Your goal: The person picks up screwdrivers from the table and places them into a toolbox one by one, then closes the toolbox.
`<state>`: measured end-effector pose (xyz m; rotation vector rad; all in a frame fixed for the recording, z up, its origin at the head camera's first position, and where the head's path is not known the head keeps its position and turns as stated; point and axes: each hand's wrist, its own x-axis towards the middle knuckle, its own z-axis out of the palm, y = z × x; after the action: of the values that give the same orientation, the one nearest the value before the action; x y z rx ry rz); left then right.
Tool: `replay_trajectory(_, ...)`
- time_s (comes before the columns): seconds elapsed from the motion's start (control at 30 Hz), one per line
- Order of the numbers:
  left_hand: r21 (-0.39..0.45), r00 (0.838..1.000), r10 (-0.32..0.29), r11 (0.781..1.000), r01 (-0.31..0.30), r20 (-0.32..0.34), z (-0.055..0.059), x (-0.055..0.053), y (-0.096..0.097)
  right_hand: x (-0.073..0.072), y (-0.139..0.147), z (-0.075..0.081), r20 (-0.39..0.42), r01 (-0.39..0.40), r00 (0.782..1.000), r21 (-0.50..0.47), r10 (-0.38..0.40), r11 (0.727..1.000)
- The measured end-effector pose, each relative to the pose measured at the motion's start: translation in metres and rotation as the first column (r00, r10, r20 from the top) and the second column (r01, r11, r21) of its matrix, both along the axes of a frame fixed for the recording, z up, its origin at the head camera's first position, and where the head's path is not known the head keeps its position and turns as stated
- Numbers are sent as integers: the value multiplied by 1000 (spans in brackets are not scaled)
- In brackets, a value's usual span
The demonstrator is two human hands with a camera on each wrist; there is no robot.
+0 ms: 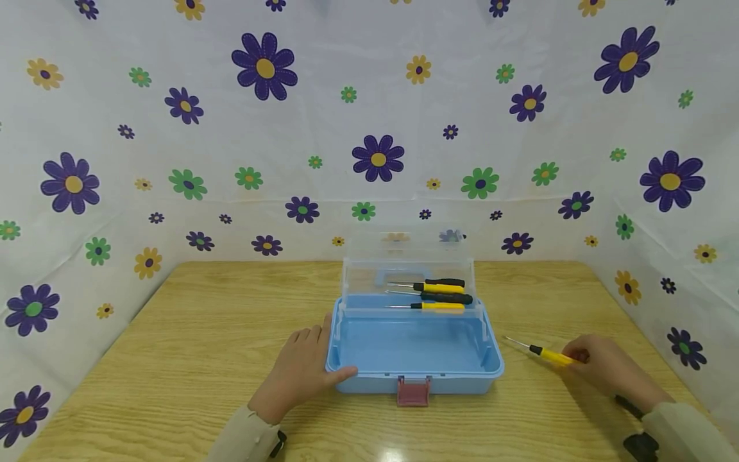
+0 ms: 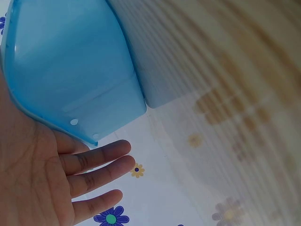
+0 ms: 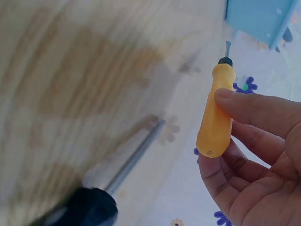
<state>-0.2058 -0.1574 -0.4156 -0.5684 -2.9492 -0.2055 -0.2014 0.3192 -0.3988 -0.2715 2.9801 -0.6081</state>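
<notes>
A light-blue plastic toolbox (image 1: pixel 416 383) stands on the table with its clear lid (image 1: pixel 404 247) raised. My left hand (image 1: pixel 305 367) rests against the box's left side, thumb over the front rim. Its fingers (image 2: pixel 101 181) lie straight along the outer wall in the left wrist view. To the right of the box, my right hand (image 1: pixel 603 364) pinches the yellow handle of a screwdriver (image 1: pixel 551 355) between thumb and fingers, its tip toward the box. Several yellow- and black-handled screwdrivers (image 1: pixel 441 298) lie at the back of the box, above the blue bottom.
Another screwdriver with a black handle (image 3: pixel 91 209) appears beside my right hand in the right wrist view. A pink latch (image 1: pixel 413 393) hangs at the box's front. The wooden table (image 1: pixel 231 321) is bounded by a flower-patterned sheet (image 1: pixel 323 128) at back and sides.
</notes>
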Motion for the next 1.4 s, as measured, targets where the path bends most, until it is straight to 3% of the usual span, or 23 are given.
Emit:
replay_trajectory(0.4,-6,1000,0,1000,0,-4,-1,0,0,-8,8,16,-130,-24,991,4,24,1000)
replay_trajectory(0.7,-3,1000,8,1000,-8,9,1,-1,0,-17,5,30,-184,-30,982,-7,28,1000)
replay_trajectory(1.4,-19,1000,-3,1000,3,-8,1,1,0,-36,-19,65,-203,-57,978,-24,51,998)
